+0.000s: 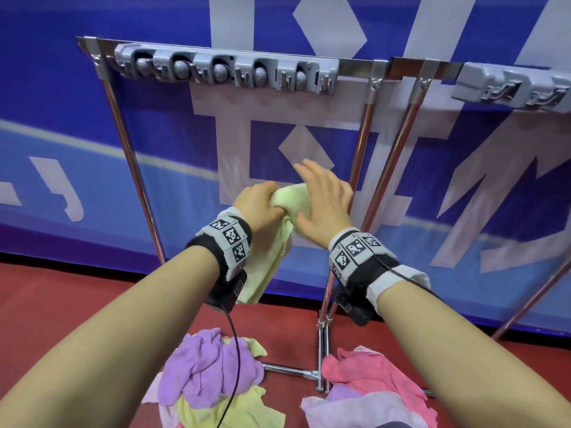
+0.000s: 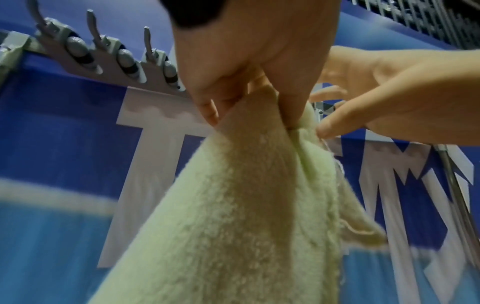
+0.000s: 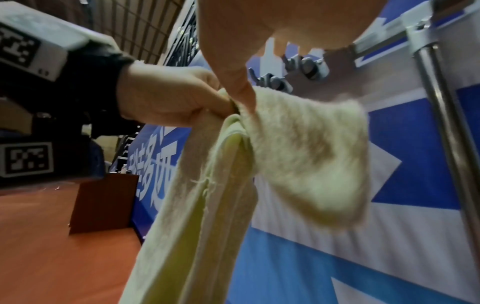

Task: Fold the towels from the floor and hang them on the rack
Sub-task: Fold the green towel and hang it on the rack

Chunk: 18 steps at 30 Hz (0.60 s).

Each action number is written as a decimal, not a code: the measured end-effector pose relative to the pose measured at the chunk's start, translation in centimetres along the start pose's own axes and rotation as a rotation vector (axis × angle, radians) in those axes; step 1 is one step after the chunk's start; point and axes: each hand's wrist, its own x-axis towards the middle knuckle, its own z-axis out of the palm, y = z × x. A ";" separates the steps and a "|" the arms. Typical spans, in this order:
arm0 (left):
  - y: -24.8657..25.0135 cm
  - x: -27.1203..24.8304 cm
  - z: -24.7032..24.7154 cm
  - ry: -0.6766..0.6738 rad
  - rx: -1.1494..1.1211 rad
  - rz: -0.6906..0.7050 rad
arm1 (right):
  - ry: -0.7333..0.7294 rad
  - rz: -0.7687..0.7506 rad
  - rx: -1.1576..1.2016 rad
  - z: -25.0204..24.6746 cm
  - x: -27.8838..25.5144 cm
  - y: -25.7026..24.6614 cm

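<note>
My left hand [image 1: 258, 208] has a closed grip on the bunched top of the pale green towel [image 1: 272, 242], which hangs in the air below the rack [image 1: 222, 71] and well above the floor. My right hand [image 1: 324, 208] lies on the towel's upper fold with fingers straight, thumb touching the cloth. Purple, yellow and pink towels [image 1: 213, 375] lie heaped on the red floor [image 1: 77, 298].

Head view looks down and forward at the far rack [image 1: 222, 69]; both wrist views look up, close under the yellow towel [image 2: 233, 205], sharing rack and towel.
</note>
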 end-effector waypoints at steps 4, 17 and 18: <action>-0.1 -0.4 -1.3 0.001 0.180 0.128 | -0.200 -0.026 -0.040 0.5 0.9 -1.3; -2.0 -3.2 -3.1 0.107 0.172 -0.010 | 0.109 -0.028 0.032 -0.3 2.3 -5.2; -2.2 -3.3 -3.3 0.099 0.168 -0.035 | 0.126 -0.010 0.047 -0.3 2.4 -5.3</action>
